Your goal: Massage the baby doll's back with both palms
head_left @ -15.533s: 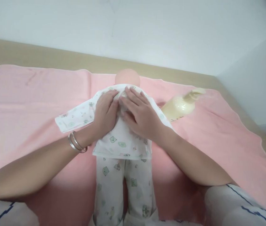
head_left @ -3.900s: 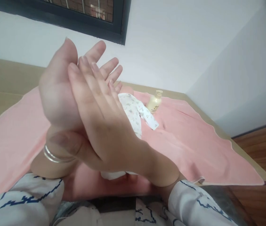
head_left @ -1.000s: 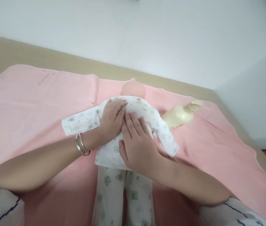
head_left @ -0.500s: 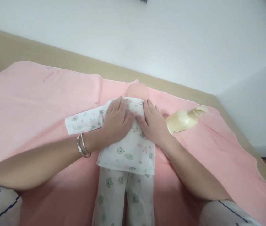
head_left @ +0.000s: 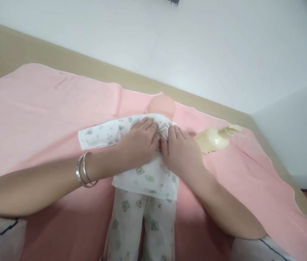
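A white long-sleeved baby top [head_left: 145, 183] with a green animal print lies face up, with matching trousers [head_left: 127, 221] below it. The clothes are on what looks like a baby doll, whose smooth round peach head [head_left: 161, 104] shows above the neckline. My left hand [head_left: 139, 143] is on the chest, its fingers bent into the cloth. Opposite it, my right hand [head_left: 183, 146] pinches the top near the shoulder, thumb close to my left thumb. Fabric wrinkles between the two hands. My fingertips are partly hidden.
A pale yellow pump bottle [head_left: 211, 141] lies on its side to the right of my right hand. Under everything spreads a pink blanket [head_left: 47, 98] on a tan tabletop [head_left: 88, 65]. A white wall [head_left: 196, 47] rises behind the table's far edge.
Both hands lay flat on the top before; now their fingers are curled and the cloth between them is bunched. My hands have shifted slightly down and closer together.
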`<act>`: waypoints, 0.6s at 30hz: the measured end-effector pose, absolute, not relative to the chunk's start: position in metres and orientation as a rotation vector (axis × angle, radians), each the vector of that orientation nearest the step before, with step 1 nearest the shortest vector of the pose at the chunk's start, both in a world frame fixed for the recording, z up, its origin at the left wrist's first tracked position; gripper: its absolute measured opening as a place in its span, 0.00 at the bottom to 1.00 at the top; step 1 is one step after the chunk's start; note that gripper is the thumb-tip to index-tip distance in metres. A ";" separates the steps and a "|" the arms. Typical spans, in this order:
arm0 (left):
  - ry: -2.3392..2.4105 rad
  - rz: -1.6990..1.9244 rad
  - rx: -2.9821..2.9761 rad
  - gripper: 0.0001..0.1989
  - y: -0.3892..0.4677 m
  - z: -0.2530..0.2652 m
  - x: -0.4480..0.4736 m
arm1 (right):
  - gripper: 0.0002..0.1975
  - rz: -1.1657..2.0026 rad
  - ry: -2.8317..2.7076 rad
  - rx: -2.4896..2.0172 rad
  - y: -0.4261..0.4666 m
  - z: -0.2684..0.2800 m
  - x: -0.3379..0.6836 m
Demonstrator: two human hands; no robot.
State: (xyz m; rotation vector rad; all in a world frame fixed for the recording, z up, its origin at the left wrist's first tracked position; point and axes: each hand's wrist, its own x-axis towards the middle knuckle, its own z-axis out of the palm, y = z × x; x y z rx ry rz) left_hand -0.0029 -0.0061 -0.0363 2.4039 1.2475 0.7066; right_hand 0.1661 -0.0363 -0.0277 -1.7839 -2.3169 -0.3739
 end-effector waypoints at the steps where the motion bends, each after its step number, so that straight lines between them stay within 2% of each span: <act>1: 1.278 0.711 2.358 0.23 0.001 -0.037 -0.004 | 0.28 -0.392 -2.329 -1.761 -0.042 -0.027 0.164; 4: 1.327 0.761 2.286 0.22 0.016 -0.040 -0.007 | 0.27 -0.392 -2.349 -1.763 -0.054 -0.023 0.157; 10: 1.377 0.760 2.345 0.27 0.014 -0.042 -0.001 | 0.29 -0.157 -2.294 -1.809 -0.034 -0.023 0.163; 15: 1.287 0.917 2.375 0.20 -0.005 -0.042 0.004 | 0.24 0.025 -2.298 -1.748 -0.003 -0.025 0.178; 18: 1.216 0.987 2.370 0.19 -0.011 -0.044 0.005 | 0.22 -0.021 -2.319 -1.714 0.000 -0.025 0.179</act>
